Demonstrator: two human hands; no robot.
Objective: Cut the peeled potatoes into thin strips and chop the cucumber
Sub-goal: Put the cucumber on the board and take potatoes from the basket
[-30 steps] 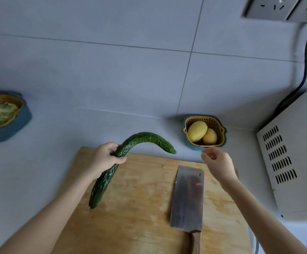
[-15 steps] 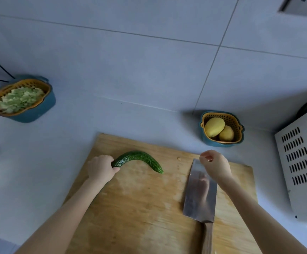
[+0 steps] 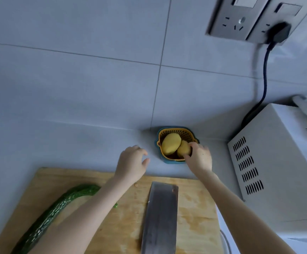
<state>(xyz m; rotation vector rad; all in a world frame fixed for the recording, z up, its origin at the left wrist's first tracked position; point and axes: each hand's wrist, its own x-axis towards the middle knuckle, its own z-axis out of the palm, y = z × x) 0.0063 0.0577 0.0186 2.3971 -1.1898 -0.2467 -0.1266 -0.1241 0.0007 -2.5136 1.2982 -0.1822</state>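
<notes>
Counter and wall: grey counter [image 3: 66, 149] meets a grey tiled wall [image 3: 75, 70] with thin grout lines; the widest free stretch of counter lies to the left, beyond the board's far edge
Cutting board: pale wood cutting board [image 3: 123, 226], stained and scuffed, its near part cut off by the bottom of the view; a bare strip of wood runs between cucumber and cleaver
Cucumber: long, dark green and bumpy, the cucumber [image 3: 57, 208] lies slantwise on the board's left side; the left forearm covers part of it and its lower end runs out of view
Cleaver: broad dull steel cleaver [image 3: 160, 217] lies flat on the board, right of centre, apart from both hands; its handle is out of view
Basket: yellow mesh basket [image 3: 176, 132] set inside a blue bowl, at the foot of the wall, just past the board's far edge
Potatoes: two peeled yellow ones in the basket, the larger potato [image 3: 171, 144] leaning on the smaller potato [image 3: 183, 149]
Right hand: right hand [image 3: 199, 158] reaches into the basket, fingers and thumb curled round the smaller potato; blurred
Left hand: left hand [image 3: 130, 162] hovers over the counter left of the basket, fingers loosely curled, holding nothing
Right side: white appliance [image 3: 277, 171] with vent slots crowds the board's right edge; a black cable [image 3: 265, 79] drops behind it from a wall socket [image 3: 227, 19]
</notes>
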